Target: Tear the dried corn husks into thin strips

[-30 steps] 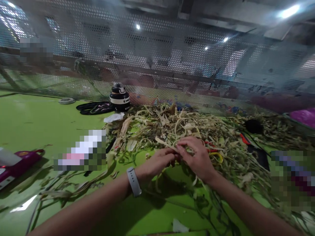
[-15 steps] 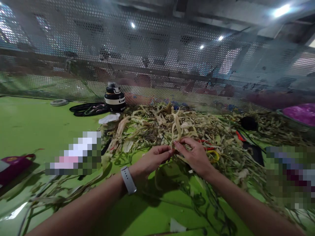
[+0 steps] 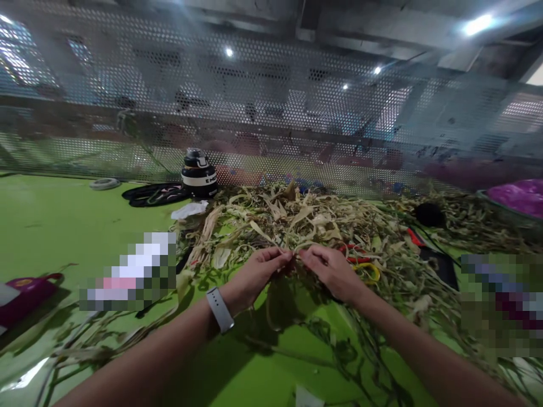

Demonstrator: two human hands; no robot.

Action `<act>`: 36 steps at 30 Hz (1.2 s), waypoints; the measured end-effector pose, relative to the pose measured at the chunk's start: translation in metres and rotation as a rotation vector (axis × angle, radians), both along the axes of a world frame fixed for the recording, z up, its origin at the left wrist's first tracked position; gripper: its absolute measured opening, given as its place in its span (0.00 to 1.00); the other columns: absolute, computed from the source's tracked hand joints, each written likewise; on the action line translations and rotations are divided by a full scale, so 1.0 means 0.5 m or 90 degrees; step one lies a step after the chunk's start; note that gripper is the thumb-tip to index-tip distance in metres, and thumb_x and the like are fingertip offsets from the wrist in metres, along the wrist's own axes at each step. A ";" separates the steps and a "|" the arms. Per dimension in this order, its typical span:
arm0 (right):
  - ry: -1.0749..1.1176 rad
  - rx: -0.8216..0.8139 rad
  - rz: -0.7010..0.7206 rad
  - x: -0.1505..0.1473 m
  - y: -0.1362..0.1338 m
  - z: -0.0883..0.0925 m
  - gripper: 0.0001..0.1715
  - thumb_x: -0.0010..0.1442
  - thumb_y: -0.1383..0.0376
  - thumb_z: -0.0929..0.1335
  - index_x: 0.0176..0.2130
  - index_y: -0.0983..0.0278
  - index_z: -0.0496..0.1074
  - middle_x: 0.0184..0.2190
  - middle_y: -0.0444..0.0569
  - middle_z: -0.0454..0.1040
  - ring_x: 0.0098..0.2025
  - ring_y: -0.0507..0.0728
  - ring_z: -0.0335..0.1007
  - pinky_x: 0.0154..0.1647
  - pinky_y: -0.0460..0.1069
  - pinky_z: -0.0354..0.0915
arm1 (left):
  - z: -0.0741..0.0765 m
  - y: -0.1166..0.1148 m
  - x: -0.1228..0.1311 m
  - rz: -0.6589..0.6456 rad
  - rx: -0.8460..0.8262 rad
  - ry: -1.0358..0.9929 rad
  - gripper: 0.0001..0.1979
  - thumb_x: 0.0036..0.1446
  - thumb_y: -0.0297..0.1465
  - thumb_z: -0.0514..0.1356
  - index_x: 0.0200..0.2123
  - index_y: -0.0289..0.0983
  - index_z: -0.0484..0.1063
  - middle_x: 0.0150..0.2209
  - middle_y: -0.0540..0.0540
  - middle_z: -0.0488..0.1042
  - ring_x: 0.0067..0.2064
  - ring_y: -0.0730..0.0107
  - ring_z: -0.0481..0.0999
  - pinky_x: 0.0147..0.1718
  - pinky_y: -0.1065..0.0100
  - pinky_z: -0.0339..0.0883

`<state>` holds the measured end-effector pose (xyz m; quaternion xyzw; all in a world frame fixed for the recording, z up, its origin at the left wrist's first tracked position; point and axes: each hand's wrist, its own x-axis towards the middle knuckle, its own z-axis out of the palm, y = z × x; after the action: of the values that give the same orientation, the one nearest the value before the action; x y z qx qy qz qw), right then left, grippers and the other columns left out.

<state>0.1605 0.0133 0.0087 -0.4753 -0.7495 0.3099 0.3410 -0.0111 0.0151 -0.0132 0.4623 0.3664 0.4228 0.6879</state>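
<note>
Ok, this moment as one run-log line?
left hand: pinching husk strip | right hand: pinching same strip | husk pile behind | green table

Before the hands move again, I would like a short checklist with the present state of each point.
1. Left hand pinches the dried strip: ok.
2. Right hand pinches the same strip: ok.
3. Hands close together over the pile of husks: ok.
4. Strip free of the pile: cannot tell.
5. Scissors lie beside the right hand, untouched: ok.
6. Black bottle stands upright, away from the hands: ok.
</note>
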 end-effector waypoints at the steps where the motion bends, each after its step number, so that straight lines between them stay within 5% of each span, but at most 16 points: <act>1: -0.013 0.013 0.011 0.000 -0.001 0.001 0.21 0.59 0.54 0.61 0.22 0.64 0.62 0.20 0.41 0.61 0.24 0.50 0.56 0.25 0.45 0.54 | 0.000 0.001 -0.001 0.002 -0.008 -0.014 0.12 0.46 0.37 0.64 0.30 0.33 0.74 0.25 0.50 0.71 0.26 0.78 0.67 0.27 0.76 0.59; 11: -0.079 0.110 -0.035 0.003 0.013 -0.016 0.19 0.62 0.58 0.58 0.23 0.64 0.61 0.20 0.41 0.61 0.25 0.50 0.58 0.27 0.45 0.56 | -0.002 -0.001 -0.001 0.005 -0.043 -0.061 0.10 0.47 0.33 0.65 0.24 0.32 0.71 0.21 0.49 0.73 0.22 0.81 0.69 0.19 0.81 0.58; 17: -0.166 0.466 -0.121 -0.004 -0.011 -0.007 0.09 0.59 0.61 0.62 0.37 0.65 0.67 0.38 0.54 0.70 0.44 0.59 0.62 0.45 0.53 0.56 | 0.002 0.000 0.004 0.087 -0.082 -0.171 0.09 0.48 0.30 0.65 0.33 0.33 0.73 0.32 0.44 0.78 0.32 0.73 0.76 0.31 0.75 0.69; 25: -0.280 0.175 0.103 -0.046 -0.045 -0.050 0.12 0.61 0.64 0.61 0.26 0.64 0.64 0.24 0.44 0.68 0.26 0.51 0.61 0.27 0.45 0.55 | 0.008 -0.005 0.006 0.183 -0.096 -0.169 0.12 0.44 0.30 0.66 0.35 0.34 0.73 0.32 0.45 0.78 0.36 0.70 0.76 0.33 0.74 0.70; 28: -0.272 0.245 0.058 -0.037 -0.035 -0.042 0.16 0.63 0.63 0.59 0.25 0.64 0.64 0.23 0.45 0.67 0.27 0.52 0.60 0.29 0.46 0.55 | 0.010 0.004 -0.001 0.184 -0.069 -0.114 0.11 0.42 0.31 0.67 0.30 0.33 0.73 0.28 0.47 0.77 0.31 0.73 0.75 0.31 0.74 0.69; 32: -0.176 0.354 -0.025 -0.011 -0.013 -0.015 0.09 0.62 0.64 0.60 0.32 0.64 0.65 0.33 0.52 0.69 0.39 0.57 0.63 0.41 0.50 0.58 | 0.014 0.006 -0.003 0.137 -0.055 -0.003 0.10 0.42 0.32 0.66 0.29 0.33 0.74 0.28 0.49 0.75 0.27 0.75 0.72 0.30 0.73 0.68; 36: -0.109 0.295 -0.048 0.007 0.006 -0.007 0.06 0.60 0.64 0.61 0.34 0.63 0.65 0.36 0.51 0.70 0.40 0.57 0.65 0.42 0.50 0.60 | 0.016 -0.010 0.004 0.048 -0.042 0.003 0.10 0.43 0.30 0.65 0.33 0.35 0.76 0.33 0.48 0.76 0.33 0.74 0.73 0.39 0.71 0.67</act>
<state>0.1643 0.0163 0.0050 -0.4364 -0.8085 0.0758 0.3874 -0.0092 0.0101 -0.0049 0.4262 0.3993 0.4349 0.6854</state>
